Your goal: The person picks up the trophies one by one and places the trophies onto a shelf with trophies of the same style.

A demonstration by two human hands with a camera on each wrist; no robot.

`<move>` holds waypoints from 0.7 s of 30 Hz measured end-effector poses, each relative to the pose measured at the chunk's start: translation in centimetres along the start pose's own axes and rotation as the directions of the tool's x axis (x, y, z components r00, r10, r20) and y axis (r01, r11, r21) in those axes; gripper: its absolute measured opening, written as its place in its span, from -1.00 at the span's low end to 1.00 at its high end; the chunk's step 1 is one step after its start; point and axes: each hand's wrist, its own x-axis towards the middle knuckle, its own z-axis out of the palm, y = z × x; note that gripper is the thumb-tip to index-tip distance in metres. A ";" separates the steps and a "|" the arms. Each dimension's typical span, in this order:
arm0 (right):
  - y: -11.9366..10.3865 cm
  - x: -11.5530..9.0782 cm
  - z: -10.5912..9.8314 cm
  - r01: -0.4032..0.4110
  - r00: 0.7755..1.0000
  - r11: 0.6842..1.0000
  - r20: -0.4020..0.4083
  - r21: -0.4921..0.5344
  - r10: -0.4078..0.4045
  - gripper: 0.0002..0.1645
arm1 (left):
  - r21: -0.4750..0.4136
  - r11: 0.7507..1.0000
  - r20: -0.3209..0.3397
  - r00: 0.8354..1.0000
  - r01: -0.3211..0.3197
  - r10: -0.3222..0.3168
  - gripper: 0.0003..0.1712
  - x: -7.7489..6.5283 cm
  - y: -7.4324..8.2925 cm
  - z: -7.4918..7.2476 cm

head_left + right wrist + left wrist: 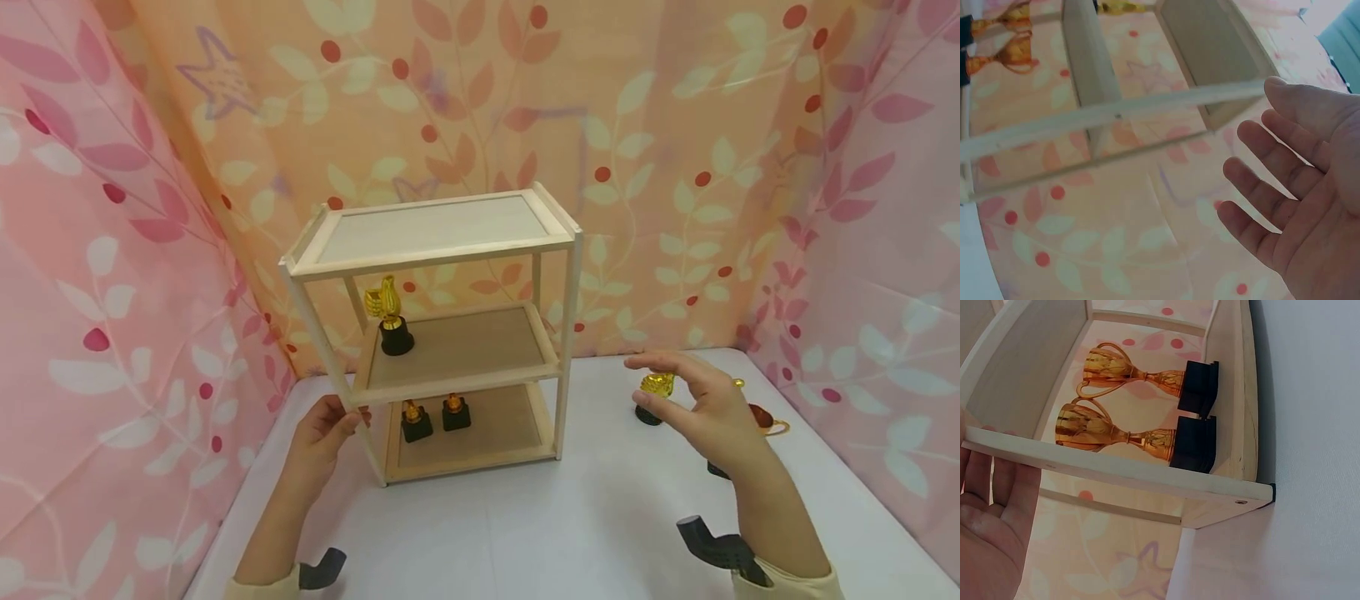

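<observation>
Thumbs-up trophy (pixel 390 320) and two cups (pixel 1157 442) are shelved; trophies (pixel 657 384) at the worktop's (pixel 510 533) three o'clock seemingly remain. Left hand (pixel 321 442) grips the rack (pixel 480 346); right hand (pixel 716 408), spread, holds nothing.

The left hand (pixel 322 437) is curled in a grip, its forearm (pixel 279 521) reaching forward. The right hand (pixel 712 408) is raised, thumb (pixel 666 410) apart from gently bent fingers (pixel 678 363).

Upright pale shelf (pixel 442 223), black-based gold trophies (pixel 392 322) on lower tiers
</observation>
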 end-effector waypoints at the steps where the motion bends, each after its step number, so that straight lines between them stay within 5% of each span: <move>1: 0.1 -0.1 -0.4 -0.015 1.000 1.000 -0.015 -0.011 0.014 -0.37 | -0.003 1.000 0.001 1.000 -0.001 0.001 -0.78 0.0 0.0 0.0; 7: 0.2 -0.8 -2.7 -0.127 0.989 0.991 -0.086 -0.051 0.123 -0.39 | 0.000 1.000 0.011 1.000 0.009 -0.009 -0.77 0.0 0.1 -0.1; 14: 1.3 -1.2 -5.2 -0.166 0.973 0.983 -0.176 -0.072 0.151 -0.43 | -0.001 1.000 0.005 1.000 0.007 -0.007 -0.79 0.2 0.1 -0.3; 21: 4.9 -3.6 -8.0 -0.404 0.899 0.900 -0.256 -0.162 0.357 -0.49 | 0.007 0.999 0.004 0.999 0.037 -0.037 -0.72 0.1 0.0 -0.1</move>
